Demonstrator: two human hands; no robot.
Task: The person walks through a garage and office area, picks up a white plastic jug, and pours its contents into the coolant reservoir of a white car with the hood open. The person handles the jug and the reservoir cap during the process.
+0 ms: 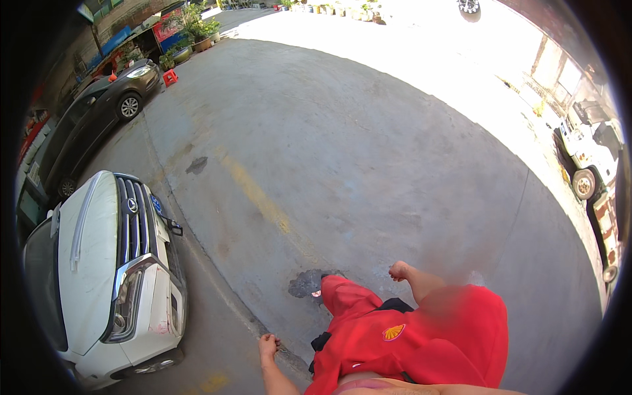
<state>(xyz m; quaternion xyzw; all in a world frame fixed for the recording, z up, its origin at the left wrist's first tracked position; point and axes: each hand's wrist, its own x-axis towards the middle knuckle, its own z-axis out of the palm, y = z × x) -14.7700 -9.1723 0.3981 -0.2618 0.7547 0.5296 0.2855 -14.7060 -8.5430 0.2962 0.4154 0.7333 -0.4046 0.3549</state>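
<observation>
While a dark car [92, 122] stands at the far left, a white vehicle [92, 247] is parked nearer, its grille facing the middle. Beside the dark car's nose is a red stool [170, 78]. The left hand [269, 344] hangs over the grey ground [395, 164], fingers curled — whether around anything, I cannot tell. Red clothing [434, 336], worn by the person, lies near both hands. The right hand [398, 270] is curled too — its contents unclear. Far right stands a white truck [589, 145].

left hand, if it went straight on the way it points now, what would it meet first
Nothing close: the way ahead of the left hand looks free over the grey pavement, though depth is unclear.
</observation>
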